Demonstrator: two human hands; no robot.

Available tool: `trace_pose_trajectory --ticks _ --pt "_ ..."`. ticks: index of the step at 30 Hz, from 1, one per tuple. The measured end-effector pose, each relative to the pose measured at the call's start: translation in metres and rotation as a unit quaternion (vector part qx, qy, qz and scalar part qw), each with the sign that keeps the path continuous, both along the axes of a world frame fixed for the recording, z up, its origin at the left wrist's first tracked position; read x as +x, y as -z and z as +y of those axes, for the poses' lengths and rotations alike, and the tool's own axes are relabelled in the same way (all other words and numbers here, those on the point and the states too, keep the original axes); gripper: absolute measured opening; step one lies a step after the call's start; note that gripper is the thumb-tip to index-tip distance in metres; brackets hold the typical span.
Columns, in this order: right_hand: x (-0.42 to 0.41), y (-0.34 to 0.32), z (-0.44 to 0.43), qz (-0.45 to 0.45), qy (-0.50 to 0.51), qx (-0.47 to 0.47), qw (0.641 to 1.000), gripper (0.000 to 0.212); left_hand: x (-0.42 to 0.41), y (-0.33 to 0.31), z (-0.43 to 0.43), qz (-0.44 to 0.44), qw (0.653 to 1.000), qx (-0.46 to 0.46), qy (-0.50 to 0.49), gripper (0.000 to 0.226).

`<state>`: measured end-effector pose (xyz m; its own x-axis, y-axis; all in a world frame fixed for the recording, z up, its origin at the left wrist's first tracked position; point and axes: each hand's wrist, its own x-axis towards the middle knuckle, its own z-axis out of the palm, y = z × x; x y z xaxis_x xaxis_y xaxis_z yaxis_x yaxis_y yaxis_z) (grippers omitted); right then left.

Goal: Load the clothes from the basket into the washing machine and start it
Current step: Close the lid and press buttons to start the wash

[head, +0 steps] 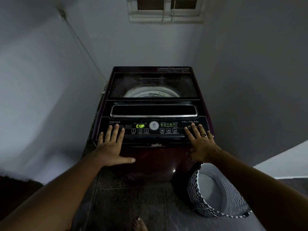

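Observation:
A dark maroon top-loading washing machine [153, 157] stands in a corner with its glass lid [152, 85] down; the drum rim shows through it. The control panel [153, 128] glows with green letters reading "CUP". My left hand [111, 144] rests flat on the panel's left end, fingers straight and thumb spread out over the front. My right hand [200, 144], with a ring on it, lies flat on the panel's right end. The laundry basket [216, 194], black-and-white zigzag patterned, sits on the floor at the machine's right; no clothes show inside it.
Grey walls close in on both sides and behind the machine. A small window [166, 9] is high on the back wall. A cord [81, 45] runs down the left wall. Dark floor tiles [126, 202] lie in front, with my bare foot [139, 225] at the bottom edge.

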<state>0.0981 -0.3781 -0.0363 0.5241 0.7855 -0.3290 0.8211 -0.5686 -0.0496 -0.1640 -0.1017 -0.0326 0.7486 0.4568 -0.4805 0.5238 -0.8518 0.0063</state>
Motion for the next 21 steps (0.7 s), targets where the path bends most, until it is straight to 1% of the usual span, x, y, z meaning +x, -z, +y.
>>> trace_pose_trajectory --ticks 10,21 --pt "-0.0013 -0.0019 0.0011 0.001 0.003 -0.004 1.000 0.113 0.0001 -0.0034 0.0002 0.008 1.000 -0.019 -0.005 0.147" --pt "-0.0030 -0.0042 0.0005 -0.002 0.001 -0.011 1.000 0.114 0.0009 -0.0034 -0.0002 0.010 1.000 -0.018 -0.009 0.146"
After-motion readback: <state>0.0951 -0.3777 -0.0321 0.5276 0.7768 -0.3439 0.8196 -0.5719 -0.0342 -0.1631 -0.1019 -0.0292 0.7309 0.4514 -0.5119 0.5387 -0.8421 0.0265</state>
